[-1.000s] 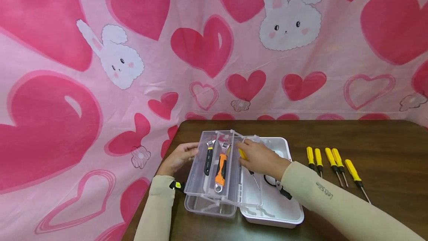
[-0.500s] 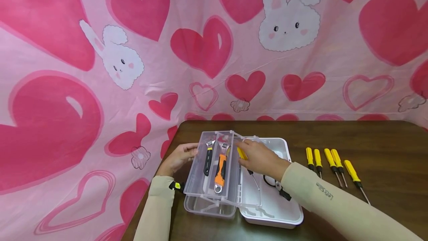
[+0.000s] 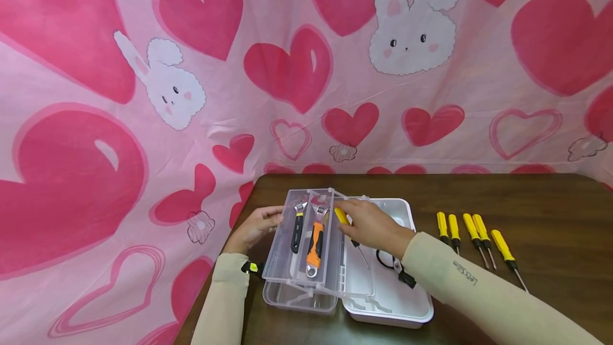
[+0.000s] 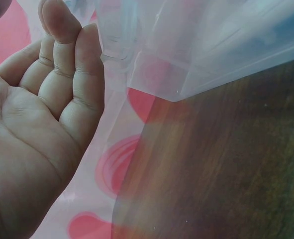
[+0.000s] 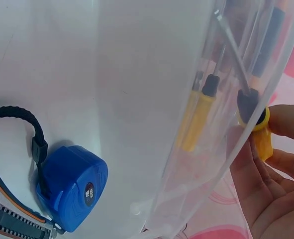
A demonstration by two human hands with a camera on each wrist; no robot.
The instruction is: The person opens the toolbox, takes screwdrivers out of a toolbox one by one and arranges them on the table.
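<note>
My right hand [image 3: 375,225] pinches a screwdriver [image 3: 342,217] by its yellow handle; its black collar and metal shaft point down toward me over the clear right-hand tray. In the right wrist view, two yellow-handled screwdrivers [image 5: 199,117] show through the tray wall below the held one. My left hand [image 3: 256,226] rests its fingers against the left side of the raised clear tray [image 3: 282,260]; in the left wrist view the fingers lie beside the plastic. Inside that tray are a black-handled adjustable wrench [image 3: 298,232] and an orange-and-black adjustable wrench [image 3: 315,246].
A white toolbox base [image 3: 407,302] sits under the trays, with a blue tape measure [image 5: 74,184] and a black cord inside. A clear lid [image 3: 301,305] lies at its left. Several yellow screwdrivers [image 3: 474,230] lie at right on the wooden table [image 3: 551,201].
The screwdriver in my right hand has shifted slightly left and up, and more of its yellow handle shows. The left hand stays in place at the tray.
</note>
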